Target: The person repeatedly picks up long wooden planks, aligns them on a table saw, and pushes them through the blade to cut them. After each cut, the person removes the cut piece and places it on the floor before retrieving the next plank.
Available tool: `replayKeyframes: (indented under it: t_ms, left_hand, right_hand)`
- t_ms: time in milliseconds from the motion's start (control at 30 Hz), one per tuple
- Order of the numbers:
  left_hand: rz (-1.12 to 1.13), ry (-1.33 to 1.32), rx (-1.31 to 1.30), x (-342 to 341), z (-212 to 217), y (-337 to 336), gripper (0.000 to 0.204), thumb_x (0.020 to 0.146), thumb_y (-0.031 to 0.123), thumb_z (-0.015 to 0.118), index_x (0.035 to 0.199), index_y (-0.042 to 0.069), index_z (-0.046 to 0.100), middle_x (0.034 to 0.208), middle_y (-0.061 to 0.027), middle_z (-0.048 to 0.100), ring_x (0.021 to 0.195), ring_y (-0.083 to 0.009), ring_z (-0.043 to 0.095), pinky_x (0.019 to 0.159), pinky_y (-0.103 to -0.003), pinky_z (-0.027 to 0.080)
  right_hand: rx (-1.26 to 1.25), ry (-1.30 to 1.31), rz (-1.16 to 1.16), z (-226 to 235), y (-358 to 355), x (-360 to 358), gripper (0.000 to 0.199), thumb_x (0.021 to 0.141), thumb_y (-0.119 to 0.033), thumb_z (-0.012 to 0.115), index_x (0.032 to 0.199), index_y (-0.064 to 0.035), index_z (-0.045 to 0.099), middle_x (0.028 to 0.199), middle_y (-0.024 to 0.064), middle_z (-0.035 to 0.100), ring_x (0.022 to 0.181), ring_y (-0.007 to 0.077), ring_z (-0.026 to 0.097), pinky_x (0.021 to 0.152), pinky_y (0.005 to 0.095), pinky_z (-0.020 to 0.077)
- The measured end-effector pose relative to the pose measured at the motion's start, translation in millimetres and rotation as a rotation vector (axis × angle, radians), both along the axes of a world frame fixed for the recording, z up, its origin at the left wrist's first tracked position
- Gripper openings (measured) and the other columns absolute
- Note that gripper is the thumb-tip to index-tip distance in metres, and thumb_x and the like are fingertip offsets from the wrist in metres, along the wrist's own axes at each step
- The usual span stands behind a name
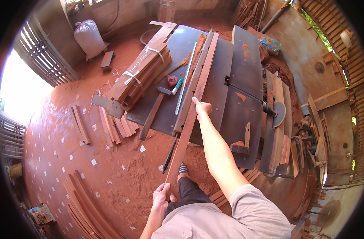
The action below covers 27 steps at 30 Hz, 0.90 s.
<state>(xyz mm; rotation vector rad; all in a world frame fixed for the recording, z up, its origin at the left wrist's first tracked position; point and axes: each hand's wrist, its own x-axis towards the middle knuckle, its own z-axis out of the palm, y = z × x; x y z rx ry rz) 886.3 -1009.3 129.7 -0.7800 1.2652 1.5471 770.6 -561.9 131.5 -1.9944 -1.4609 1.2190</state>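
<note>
A long reddish-brown wooden strip [184,137] runs from near my body up along the dark metal worktable [219,75]. My left hand [161,196] pinches its near end, which sticks out past the table edge. Further up, my right hand [202,108] grips the strip, thumb on top and arm stretched out; its lower fingers are partly hidden. A straight fence bar [190,104] lies along the strip's left side. Left of the bar are a steel ruler [185,81], a teal-and-white marker [176,87], a red tape measure [172,81] and a hammer [153,111].
Tied wooden boards [140,75] rest on the table's left part. A wooden-handled tool [242,145] lies at right, near an angle grinder [275,113]. Strips lie on the dusty floor [84,195]; a white sack [89,40] stands far left. Lumber leans at right.
</note>
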Motion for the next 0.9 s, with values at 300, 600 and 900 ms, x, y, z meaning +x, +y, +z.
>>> replayKeyframes:
  t_ms: [300, 600, 900]
  left_hand:
    - [-0.006, -0.012, 0.022, -5, 1, 9, 0.035, 0.088, 0.013, 0.081, 0.118, 0.001, 0.068, 0.100, -0.0040, 0.072, 0.086, -0.0133, 0.067, 0.070, -0.027, 0.053]
    - [-0.005, 0.004, 0.025, -7, -5, 19, 0.036, 0.089, 0.014, 0.081, 0.120, 0.001, 0.068, 0.100, -0.0046, 0.072, 0.086, -0.0140, 0.066, 0.070, -0.029, 0.054]
    - [-0.009, 0.077, -0.101, -9, -6, 33, 0.058, 0.085, 0.014, 0.084, 0.134, 0.000, 0.057, 0.117, -0.0086, 0.067, 0.105, -0.0178, 0.064, 0.089, -0.033, 0.055]
  right_hand:
    - [-0.016, 0.007, 0.008, 0, 13, -2, 0.051, 0.071, -0.040, 0.093, 0.093, 0.0020, 0.076, 0.127, 0.0270, 0.066, 0.126, 0.0377, 0.060, 0.110, 0.0443, 0.0466]
    - [-0.008, -0.011, -0.005, -6, 25, -9, 0.051, 0.071, -0.041, 0.093, 0.091, 0.0022, 0.076, 0.128, 0.0271, 0.066, 0.127, 0.0379, 0.060, 0.110, 0.0454, 0.0463]
    - [0.014, -0.003, 0.013, -12, 38, -14, 0.052, 0.072, -0.040, 0.092, 0.095, 0.0040, 0.076, 0.129, 0.0278, 0.065, 0.127, 0.0378, 0.059, 0.111, 0.0449, 0.0453]
